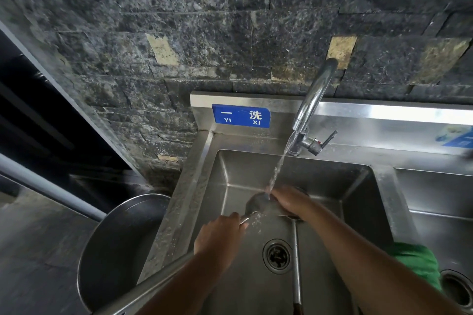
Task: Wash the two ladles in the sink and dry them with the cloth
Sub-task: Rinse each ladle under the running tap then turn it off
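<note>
- washing looks under way; drying has not begun.
- left hand (220,238) grips the handle of the first ladle (256,203) just below its bowl. the handle runs from the lower left of the frame up to centre, with the bowl under the water (279,166).
- right hand (289,202) lies over that bowl; whether its fingers curl i cannot tell.
- second ladle (296,263) lies in the sink (230,169), its handle pointing straight at the bottom edge; probably still to wash.
- cloth (414,261), lower right, sits untouched.
</note>
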